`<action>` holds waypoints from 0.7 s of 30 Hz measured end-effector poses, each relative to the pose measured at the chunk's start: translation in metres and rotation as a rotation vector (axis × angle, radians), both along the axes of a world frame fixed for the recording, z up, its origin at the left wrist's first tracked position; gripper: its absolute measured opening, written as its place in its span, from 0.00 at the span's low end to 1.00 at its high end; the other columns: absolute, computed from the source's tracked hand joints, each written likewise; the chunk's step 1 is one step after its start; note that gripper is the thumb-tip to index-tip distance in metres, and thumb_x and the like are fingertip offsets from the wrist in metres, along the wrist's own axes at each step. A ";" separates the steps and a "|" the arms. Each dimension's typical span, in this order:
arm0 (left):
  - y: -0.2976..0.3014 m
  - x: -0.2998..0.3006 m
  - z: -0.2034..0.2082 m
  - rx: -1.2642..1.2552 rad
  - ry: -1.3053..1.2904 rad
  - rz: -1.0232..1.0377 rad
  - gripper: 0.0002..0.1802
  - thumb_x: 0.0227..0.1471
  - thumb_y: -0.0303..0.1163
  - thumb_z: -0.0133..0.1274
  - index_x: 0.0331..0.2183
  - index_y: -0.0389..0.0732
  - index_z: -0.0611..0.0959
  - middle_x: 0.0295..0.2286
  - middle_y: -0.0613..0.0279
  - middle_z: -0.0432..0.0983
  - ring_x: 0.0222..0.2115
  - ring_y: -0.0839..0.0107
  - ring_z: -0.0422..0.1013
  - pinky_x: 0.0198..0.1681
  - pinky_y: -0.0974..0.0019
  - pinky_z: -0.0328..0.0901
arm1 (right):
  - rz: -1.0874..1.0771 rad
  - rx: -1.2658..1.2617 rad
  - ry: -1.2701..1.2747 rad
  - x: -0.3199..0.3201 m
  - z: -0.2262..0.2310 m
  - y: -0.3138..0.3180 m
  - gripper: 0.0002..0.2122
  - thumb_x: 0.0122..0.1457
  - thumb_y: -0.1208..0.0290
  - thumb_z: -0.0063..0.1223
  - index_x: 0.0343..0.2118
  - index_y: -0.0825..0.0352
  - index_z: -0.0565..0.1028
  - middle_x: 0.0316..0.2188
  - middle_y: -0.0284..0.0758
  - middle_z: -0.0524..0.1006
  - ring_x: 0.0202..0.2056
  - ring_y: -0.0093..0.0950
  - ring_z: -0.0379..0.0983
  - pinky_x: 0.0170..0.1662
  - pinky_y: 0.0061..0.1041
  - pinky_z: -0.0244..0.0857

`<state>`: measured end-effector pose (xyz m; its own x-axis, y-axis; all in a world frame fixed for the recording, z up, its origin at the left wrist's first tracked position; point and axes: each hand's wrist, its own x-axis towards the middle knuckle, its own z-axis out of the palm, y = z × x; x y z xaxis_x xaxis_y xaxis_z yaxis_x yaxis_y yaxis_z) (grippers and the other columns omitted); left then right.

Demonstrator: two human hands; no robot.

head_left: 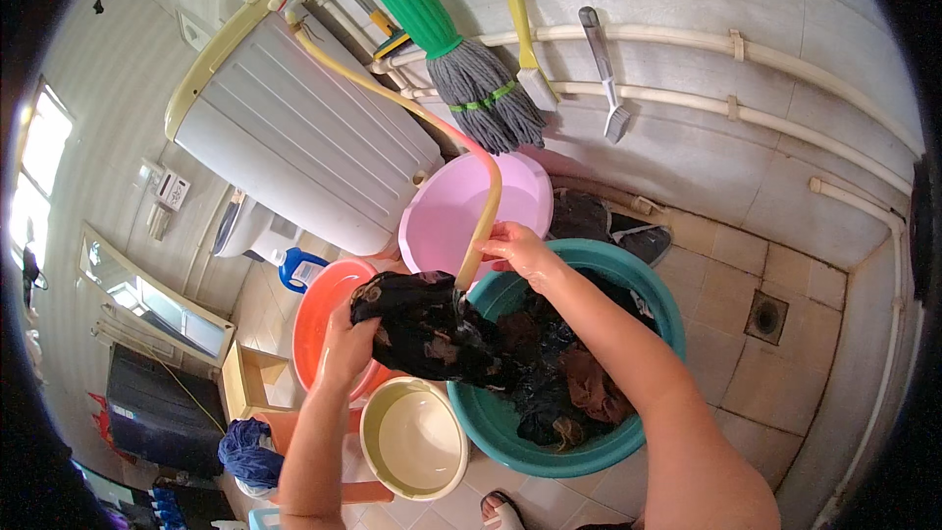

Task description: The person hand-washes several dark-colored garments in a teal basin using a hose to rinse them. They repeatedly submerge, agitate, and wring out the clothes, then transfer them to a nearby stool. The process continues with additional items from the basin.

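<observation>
My left hand (347, 345) is closed on the left end of a black patterned garment (417, 329). The garment stretches to the right, over the rim of a teal basin (549, 463). My right hand (517, 251) grips a yellowish hose (488, 208) between thumb and fingers, near its outlet. Water runs from the hose onto the garment. Wet black and brown clothes (594, 388) lie in the basin, partly hidden by my right forearm. The hose comes from the upper left, by the wall.
A lilac basin (432, 221), an orange basin (319, 319) and a cream basin (412, 432) stand around my hands. A washing machine (304, 118) is at the upper left. A green-handled mop (481, 88) and brushes (610, 88) hang by the wall pipes. A floor drain (766, 317) is at the right.
</observation>
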<state>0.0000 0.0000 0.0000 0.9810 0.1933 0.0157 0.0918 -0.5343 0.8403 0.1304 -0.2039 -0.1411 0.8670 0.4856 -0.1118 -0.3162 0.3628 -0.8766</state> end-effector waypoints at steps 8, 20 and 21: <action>0.001 0.017 0.009 0.327 0.012 -0.107 0.11 0.47 0.25 0.43 0.33 0.32 0.77 0.24 0.61 0.74 0.27 0.72 0.69 0.31 0.68 0.63 | -0.037 -0.027 0.030 0.002 -0.004 -0.010 0.17 0.49 0.62 0.55 0.39 0.66 0.68 0.34 0.32 0.74 0.35 0.23 0.70 0.34 0.23 0.61; -0.006 0.007 -0.054 -0.985 0.497 0.082 0.19 0.48 0.33 0.46 0.42 0.35 0.71 0.37 0.57 0.73 0.38 0.63 0.70 0.47 0.61 0.63 | 0.007 -0.027 -0.015 0.001 -0.008 -0.008 0.14 0.52 0.61 0.52 0.38 0.63 0.72 0.34 0.29 0.74 0.35 0.20 0.69 0.36 0.22 0.60; -0.015 0.007 -0.046 -0.867 0.517 0.025 0.19 0.46 0.30 0.47 0.43 0.35 0.71 0.37 0.57 0.73 0.38 0.64 0.70 0.47 0.62 0.63 | 0.001 -0.029 -0.016 0.002 -0.011 -0.008 0.14 0.52 0.61 0.52 0.38 0.63 0.72 0.33 0.29 0.74 0.35 0.20 0.70 0.36 0.22 0.60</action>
<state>0.0067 -0.0149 -0.0460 0.8230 -0.0429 -0.5664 0.5578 0.2493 0.7917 0.1323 -0.2118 -0.1525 0.8684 0.4833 -0.1113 -0.3020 0.3373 -0.8916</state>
